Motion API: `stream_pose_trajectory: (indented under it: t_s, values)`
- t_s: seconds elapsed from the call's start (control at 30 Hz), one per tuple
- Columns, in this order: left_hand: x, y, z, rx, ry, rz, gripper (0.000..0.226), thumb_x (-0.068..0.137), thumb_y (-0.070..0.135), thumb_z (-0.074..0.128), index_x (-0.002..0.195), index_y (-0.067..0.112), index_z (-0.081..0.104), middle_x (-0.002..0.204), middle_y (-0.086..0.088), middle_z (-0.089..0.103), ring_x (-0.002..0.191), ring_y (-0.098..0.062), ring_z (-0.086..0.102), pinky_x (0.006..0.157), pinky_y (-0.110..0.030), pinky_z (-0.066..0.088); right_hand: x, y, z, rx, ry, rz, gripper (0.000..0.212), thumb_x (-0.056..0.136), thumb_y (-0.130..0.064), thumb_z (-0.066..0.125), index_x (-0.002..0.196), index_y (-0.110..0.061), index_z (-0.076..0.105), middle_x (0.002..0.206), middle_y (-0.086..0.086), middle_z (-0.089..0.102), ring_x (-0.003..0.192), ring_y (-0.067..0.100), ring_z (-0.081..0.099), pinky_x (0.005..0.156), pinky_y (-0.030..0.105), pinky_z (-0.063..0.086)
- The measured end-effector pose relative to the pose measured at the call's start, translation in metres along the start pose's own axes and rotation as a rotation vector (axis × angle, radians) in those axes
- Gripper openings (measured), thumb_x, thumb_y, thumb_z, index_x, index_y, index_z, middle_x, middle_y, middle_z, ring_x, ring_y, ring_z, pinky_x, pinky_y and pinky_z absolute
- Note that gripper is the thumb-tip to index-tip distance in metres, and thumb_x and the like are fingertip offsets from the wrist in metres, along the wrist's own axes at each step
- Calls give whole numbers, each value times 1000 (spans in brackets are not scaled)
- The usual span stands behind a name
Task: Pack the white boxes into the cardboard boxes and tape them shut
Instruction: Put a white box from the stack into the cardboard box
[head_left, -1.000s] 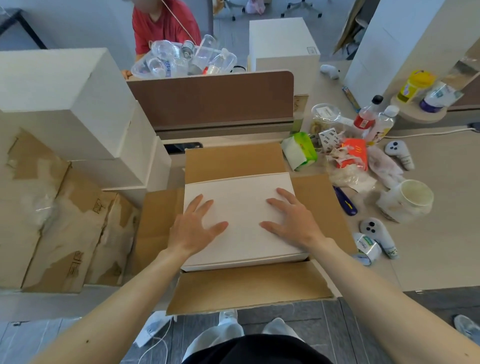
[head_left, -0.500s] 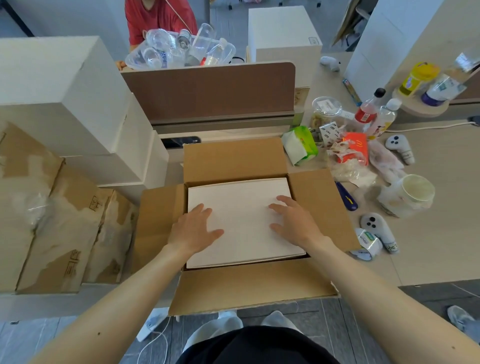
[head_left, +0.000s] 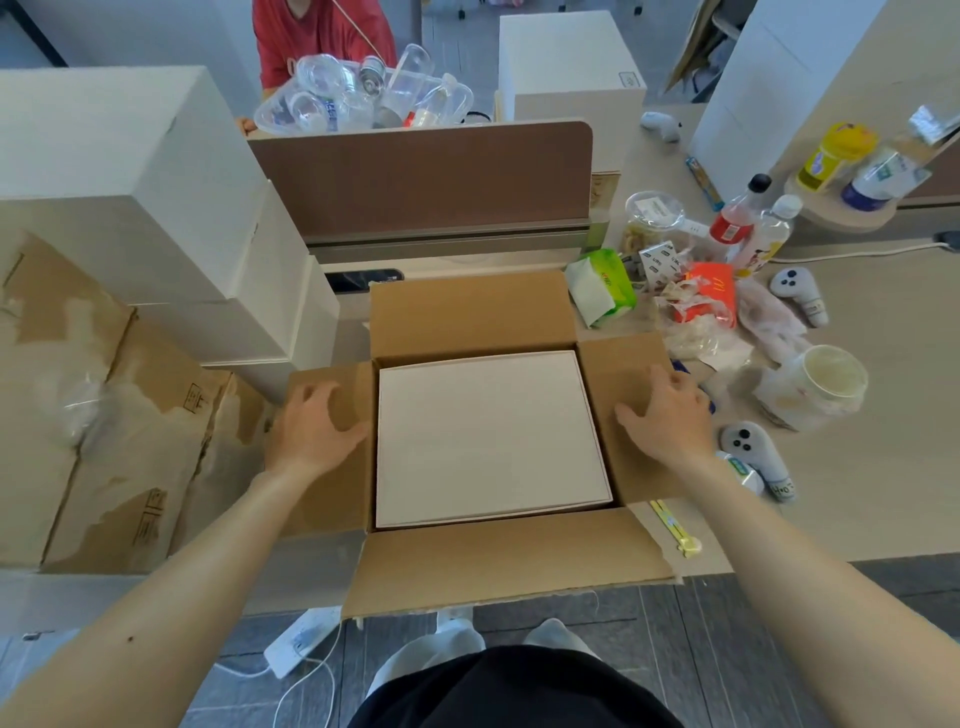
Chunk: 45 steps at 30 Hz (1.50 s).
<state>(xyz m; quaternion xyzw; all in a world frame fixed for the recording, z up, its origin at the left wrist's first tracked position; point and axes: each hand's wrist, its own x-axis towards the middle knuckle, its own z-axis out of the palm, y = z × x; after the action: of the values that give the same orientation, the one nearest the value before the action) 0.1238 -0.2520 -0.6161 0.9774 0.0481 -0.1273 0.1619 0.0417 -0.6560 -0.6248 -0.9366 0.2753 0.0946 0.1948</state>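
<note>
In the middle left, the left hand (head_left: 317, 428) curls its fingers on the left side flap (head_left: 354, 394) of the brown cardboard box (head_left: 498, 564). The flat white box (head_left: 488, 436) lies inside it, at the centre. The right hand (head_left: 670, 415) grips the right side flap (head_left: 621, 364), probably to fold both inward.

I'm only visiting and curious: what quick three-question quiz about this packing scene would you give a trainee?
1. True or false: the white box lies inside the cardboard box.
2. What does the left hand grip? A) the left side flap B) a tape roll C) the white box
3. Fill in: the right hand grips the ___ side flap.

Key: 1 true; 2 A; 3 right, meaning the right side flap.
</note>
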Motion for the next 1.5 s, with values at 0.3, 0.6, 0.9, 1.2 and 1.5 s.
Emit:
stream_pose_trajectory:
  t_s: [0.3, 0.6, 0.9, 1.2, 1.5]
  values:
    - [3, -24, -11, -247, 5, -146, 90, 77, 50, 78, 149, 20, 32, 145, -15, 44, 135, -37, 39, 105, -55, 40, 6, 22, -21, 193, -22, 79, 76, 87, -38, 68, 148, -14, 30, 138, 12, 52, 123, 34, 50, 95, 45, 45]
    - [-19, 32, -45, -355, 233, 106, 60, 88, 21, 70, 141, 24, 42, 138, -10, 54, 126, -31, 51, 97, -47, 47, -18, -27, -57, 385, 80, -297, 38, 90, -15, 65, 127, -22, 60, 85, -14, 62, 71, -3, 57, 55, 8, 41]
    - [-35, 59, -9, -501, -40, 228, 64, 88, 50, 66, 143, 29, 41, 134, 12, 54, 104, -14, 59, 87, -31, 44, -35, -40, -11, 361, -248, -403, 46, 94, -40, 62, 135, -22, 57, 116, -5, 65, 91, 4, 59, 71, 13, 42]
    - [-26, 45, 26, -448, -258, 209, 55, 90, 35, 68, 139, 21, 49, 135, -1, 60, 115, -14, 59, 94, -20, 38, -39, 15, 7, 133, -466, -543, 74, 78, 13, 45, 136, -32, 55, 145, -12, 48, 139, 9, 34, 115, 24, 24]
    - [17, 40, 7, -593, -342, 64, 26, 100, 32, 54, 125, 31, 51, 110, -2, 66, 89, -22, 63, 81, -45, 55, -48, 59, 9, 360, -559, -571, 62, 85, -12, 74, 138, -36, 52, 153, -23, 29, 140, -11, 23, 107, 5, 21]
